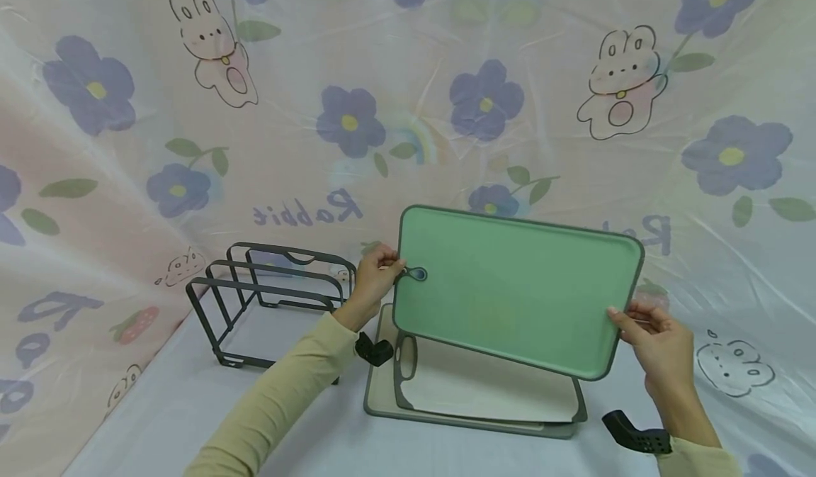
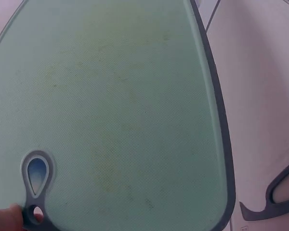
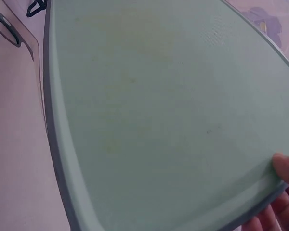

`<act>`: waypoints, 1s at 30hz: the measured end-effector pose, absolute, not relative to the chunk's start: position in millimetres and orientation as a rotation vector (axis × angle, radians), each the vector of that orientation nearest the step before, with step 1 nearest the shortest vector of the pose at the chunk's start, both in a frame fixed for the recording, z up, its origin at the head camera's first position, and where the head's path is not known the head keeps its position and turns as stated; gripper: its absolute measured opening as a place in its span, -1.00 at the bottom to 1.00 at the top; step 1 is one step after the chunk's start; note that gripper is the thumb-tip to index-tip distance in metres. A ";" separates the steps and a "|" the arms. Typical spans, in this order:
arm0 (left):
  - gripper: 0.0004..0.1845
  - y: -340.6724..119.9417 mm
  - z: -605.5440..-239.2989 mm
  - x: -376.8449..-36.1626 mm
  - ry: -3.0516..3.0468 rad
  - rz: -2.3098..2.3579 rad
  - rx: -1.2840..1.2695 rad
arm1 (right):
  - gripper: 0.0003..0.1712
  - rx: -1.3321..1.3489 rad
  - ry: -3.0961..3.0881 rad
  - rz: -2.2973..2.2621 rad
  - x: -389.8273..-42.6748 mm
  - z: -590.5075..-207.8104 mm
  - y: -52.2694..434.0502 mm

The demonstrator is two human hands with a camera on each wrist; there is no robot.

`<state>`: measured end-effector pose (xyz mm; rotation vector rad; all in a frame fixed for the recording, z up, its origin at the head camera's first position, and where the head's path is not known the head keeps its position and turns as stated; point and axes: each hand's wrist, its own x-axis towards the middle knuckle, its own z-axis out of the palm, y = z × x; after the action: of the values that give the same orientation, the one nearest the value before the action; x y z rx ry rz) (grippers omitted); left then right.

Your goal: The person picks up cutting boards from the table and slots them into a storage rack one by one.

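Note:
A green cutting board (image 1: 516,289) with a grey rim is held up off the table, tilted with its face toward me. My left hand (image 1: 377,273) pinches its left edge by the teardrop hanging hole (image 1: 417,274). My right hand (image 1: 656,339) grips the lower right corner, thumb on the front face. The green board (image 2: 115,106) fills the left wrist view, with a fingertip (image 2: 5,219) at the hole (image 2: 36,173). It fills the right wrist view too, green board (image 3: 164,110), thumb (image 3: 286,168) on the corner.
Two more boards lie stacked flat under the green one: a white board (image 1: 484,392) on a beige board (image 1: 382,385). A dark wire rack (image 1: 268,293) with upright slots stands to the left. A floral rabbit-print sheet (image 1: 408,73) covers table and backdrop.

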<state>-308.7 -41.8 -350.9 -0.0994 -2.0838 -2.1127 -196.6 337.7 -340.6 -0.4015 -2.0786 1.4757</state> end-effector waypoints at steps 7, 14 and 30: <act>-0.86 -44.5 -336.7 -311.3 -2.056 -2.141 -0.116 | -0.85 -0.388 -2.055 1.453 -194.5 -331.0 332.1; -0.86 -52.4 -324.9 -311.9 -2.005 -2.229 -0.113 | -0.82 -0.357 -2.041 1.464 -192.7 -320.8 326.1; -0.77 -79.7 -283.7 -315.9 -2.289 -2.087 -0.161 | -0.78 -0.309 -1.871 1.648 -197.1 -303.2 309.5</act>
<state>-315.9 -79.7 -283.7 -0.1606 -2.2888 -2.0865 -197.1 309.5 -303.2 -0.3088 -1.8708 1.6485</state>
